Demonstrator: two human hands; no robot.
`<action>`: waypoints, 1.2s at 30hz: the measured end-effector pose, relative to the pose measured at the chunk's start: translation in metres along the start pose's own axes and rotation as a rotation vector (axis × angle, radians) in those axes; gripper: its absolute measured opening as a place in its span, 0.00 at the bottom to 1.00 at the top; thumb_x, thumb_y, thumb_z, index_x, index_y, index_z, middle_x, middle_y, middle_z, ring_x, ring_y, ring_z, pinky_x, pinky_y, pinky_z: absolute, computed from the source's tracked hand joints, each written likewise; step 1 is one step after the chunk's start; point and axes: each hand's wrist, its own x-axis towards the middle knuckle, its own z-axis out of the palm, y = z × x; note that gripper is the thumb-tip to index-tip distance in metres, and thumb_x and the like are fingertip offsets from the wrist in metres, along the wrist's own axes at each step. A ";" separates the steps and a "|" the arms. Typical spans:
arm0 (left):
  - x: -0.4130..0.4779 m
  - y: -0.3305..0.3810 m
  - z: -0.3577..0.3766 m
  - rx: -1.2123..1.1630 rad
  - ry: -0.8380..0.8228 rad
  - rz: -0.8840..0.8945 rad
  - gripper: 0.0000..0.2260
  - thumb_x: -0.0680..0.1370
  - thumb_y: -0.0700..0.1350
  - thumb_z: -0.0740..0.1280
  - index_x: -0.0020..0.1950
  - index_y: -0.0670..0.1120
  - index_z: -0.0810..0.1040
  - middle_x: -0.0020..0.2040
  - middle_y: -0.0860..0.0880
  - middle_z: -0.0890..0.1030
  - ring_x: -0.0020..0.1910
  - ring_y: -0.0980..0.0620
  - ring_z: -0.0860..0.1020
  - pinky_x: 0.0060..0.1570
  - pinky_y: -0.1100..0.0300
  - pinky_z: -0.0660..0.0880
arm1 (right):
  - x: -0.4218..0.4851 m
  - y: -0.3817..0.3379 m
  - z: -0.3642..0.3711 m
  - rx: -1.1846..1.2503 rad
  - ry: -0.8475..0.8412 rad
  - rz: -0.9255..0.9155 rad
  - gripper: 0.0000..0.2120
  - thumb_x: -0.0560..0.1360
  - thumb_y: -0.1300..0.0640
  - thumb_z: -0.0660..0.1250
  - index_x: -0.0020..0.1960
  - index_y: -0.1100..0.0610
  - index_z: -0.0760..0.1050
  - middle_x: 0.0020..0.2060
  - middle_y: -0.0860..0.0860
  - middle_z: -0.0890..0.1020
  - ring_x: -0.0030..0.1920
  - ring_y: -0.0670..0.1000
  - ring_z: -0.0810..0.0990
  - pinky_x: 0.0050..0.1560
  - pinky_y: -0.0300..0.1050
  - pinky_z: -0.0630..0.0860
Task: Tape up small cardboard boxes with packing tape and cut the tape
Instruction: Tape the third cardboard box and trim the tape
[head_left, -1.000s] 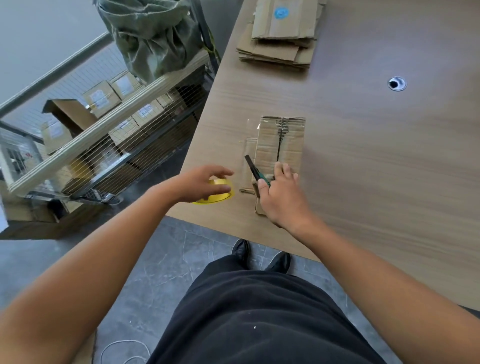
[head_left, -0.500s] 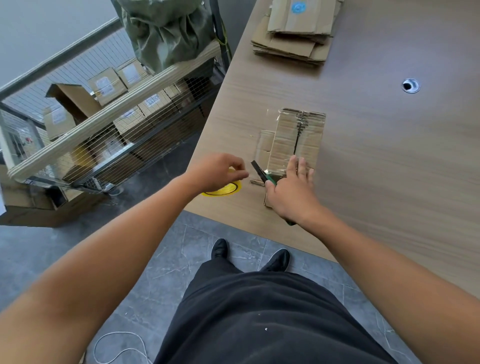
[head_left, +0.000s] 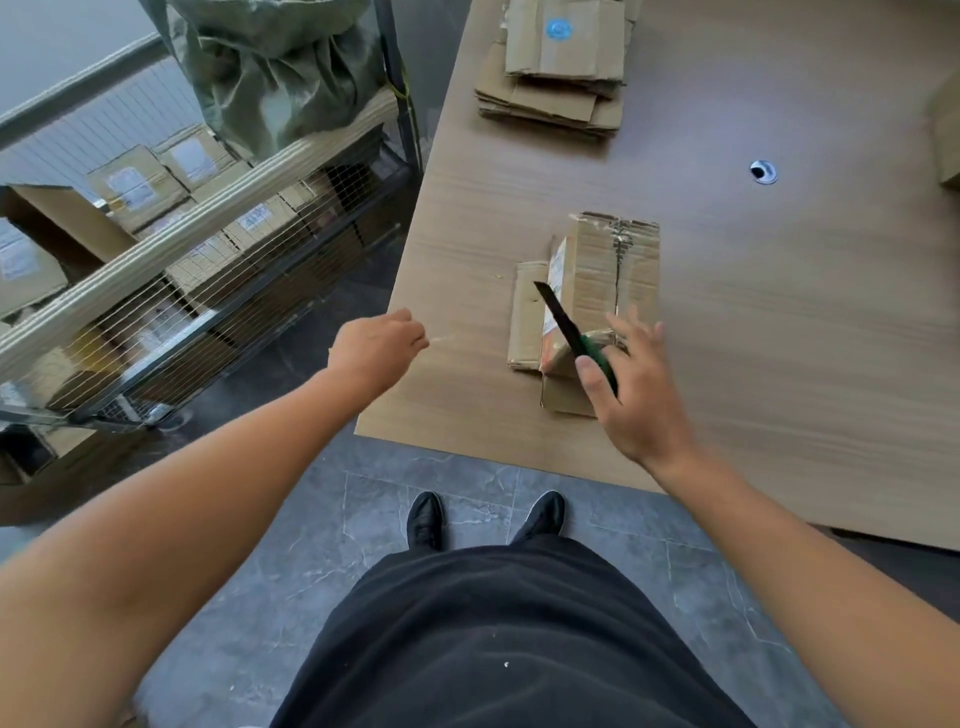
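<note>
1. The small box (head_left: 597, 270) lay on the bench (head_left: 779, 338), near its front left corner; its long side ran away from the person; a split ran down its top.
2. The right hand (head_left: 631, 400) was at the near end of the box; its thumb pinned a knife (head_left: 571, 332) to the palm; its other fingers (head_left: 641, 332) spread out straight over the box; the blade pointed away and to the left.
3. The left hand (head_left: 374, 345) hung well to the left of the box, over the bench edge; its fingers were pinched together; a pale streak (head_left: 441, 338) by the fingertips might have been tape; I could not tell.
4. The right hand was much nearer, so any cut would likely come at the near end, across the long side.
5. A pile of flat cardboard (head_left: 556, 88) sat at the far end; a wire cart (head_left: 208, 291) of boxes stood left of the bench.
</note>
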 end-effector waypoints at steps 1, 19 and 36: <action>-0.006 0.001 0.006 -0.010 -0.005 0.026 0.14 0.85 0.53 0.60 0.55 0.48 0.83 0.53 0.50 0.80 0.42 0.44 0.81 0.39 0.51 0.77 | -0.011 -0.006 0.006 -0.032 0.087 -0.067 0.24 0.83 0.44 0.55 0.55 0.60 0.82 0.68 0.57 0.75 0.78 0.58 0.60 0.80 0.58 0.44; -0.042 0.004 0.108 -0.091 -0.059 0.205 0.28 0.82 0.53 0.57 0.81 0.57 0.52 0.70 0.51 0.60 0.74 0.45 0.50 0.69 0.48 0.46 | -0.005 -0.021 0.197 -0.341 -0.103 0.334 0.25 0.82 0.52 0.63 0.76 0.59 0.64 0.67 0.58 0.69 0.62 0.62 0.68 0.63 0.57 0.67; 0.019 0.128 -0.009 -0.793 0.103 0.183 0.16 0.78 0.57 0.69 0.62 0.50 0.77 0.60 0.53 0.79 0.64 0.48 0.71 0.63 0.52 0.66 | -0.023 0.019 0.007 -0.090 0.305 0.227 0.25 0.82 0.53 0.58 0.76 0.63 0.65 0.74 0.59 0.68 0.77 0.57 0.62 0.77 0.48 0.56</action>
